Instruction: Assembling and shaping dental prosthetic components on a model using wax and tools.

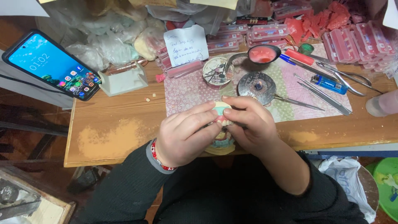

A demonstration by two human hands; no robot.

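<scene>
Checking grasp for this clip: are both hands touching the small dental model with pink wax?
Touching. The head view shows the left hand and right hand both pinching the dental model, fingertips wrapped over it with no gap.

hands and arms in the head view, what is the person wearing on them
Both arms are in dark knit sleeves. The left sleeve shows a grey cuff and a red beaded bracelet at the wrist. The right sleeve is pushed up the forearm. Both hands are bare, no gloves.

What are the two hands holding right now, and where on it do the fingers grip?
Both the left hand and the right hand hold a small denture model, pinching its top edge and sides between thumbs and fingertips. Its lower part is hidden.
</scene>
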